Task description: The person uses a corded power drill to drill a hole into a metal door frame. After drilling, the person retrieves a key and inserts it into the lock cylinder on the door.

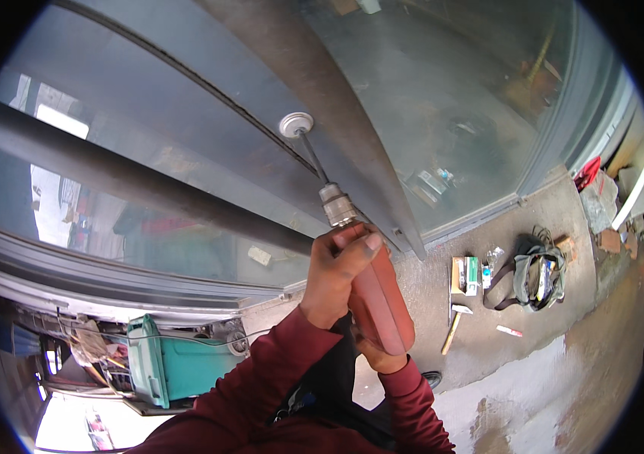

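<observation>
A red-brown power drill [379,303] points away from me toward the metal door [185,129]. Its silver chuck [337,204] carries a long bit [313,157], whose far end meets a round silver fitting [296,124] on the door's edge. My left hand [337,268] is closed over the front of the drill body, just behind the chuck. At the rear underside, my right hand [381,359] is wrapped on the drill, with most of its fingers hidden beneath the body.
Dark pull bars [110,163] run along the glass doors. On the floor to the right lie a hammer [456,329], small boxes [466,275], a red-and-white marker-like item [509,331] and an open tool bag [531,276]. A green wheeled bin [185,367] lies at lower left.
</observation>
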`<state>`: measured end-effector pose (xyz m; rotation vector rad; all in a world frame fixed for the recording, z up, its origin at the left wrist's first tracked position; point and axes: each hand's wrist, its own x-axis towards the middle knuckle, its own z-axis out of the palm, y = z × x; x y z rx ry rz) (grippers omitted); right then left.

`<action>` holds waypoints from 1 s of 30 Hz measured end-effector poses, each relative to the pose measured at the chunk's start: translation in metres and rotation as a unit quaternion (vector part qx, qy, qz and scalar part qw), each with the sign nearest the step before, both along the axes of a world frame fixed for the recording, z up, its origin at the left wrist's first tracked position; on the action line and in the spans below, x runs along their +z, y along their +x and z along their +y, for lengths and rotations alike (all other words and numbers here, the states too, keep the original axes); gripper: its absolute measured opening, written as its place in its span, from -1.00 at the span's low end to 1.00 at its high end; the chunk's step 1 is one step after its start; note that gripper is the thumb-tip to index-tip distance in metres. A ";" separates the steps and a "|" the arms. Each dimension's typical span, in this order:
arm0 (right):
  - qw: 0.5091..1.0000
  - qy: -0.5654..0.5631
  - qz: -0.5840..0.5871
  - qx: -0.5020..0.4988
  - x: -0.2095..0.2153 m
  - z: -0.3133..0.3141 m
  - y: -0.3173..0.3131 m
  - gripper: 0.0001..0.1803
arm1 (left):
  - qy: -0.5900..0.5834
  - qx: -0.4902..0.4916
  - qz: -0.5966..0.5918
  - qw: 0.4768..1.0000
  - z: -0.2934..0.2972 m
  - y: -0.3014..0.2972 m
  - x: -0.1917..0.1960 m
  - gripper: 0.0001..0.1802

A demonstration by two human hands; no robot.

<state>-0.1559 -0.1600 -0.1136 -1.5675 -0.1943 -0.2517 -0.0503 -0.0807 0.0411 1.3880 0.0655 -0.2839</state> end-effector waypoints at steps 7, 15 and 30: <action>0.993 0.078 0.071 0.049 -0.030 0.008 0.000 -0.35 | -0.009 0.005 -0.021 1.000 0.005 0.004 -0.015 -0.76; 0.999 -0.005 -0.039 -0.017 -0.026 0.002 0.028 -0.13 | 0.004 -0.013 -0.061 0.998 0.003 0.012 -0.024 -0.61; 0.998 0.017 -0.066 -0.015 -0.027 -0.002 0.032 -0.17 | -0.005 -0.031 -0.059 0.998 0.002 0.013 -0.023 -0.61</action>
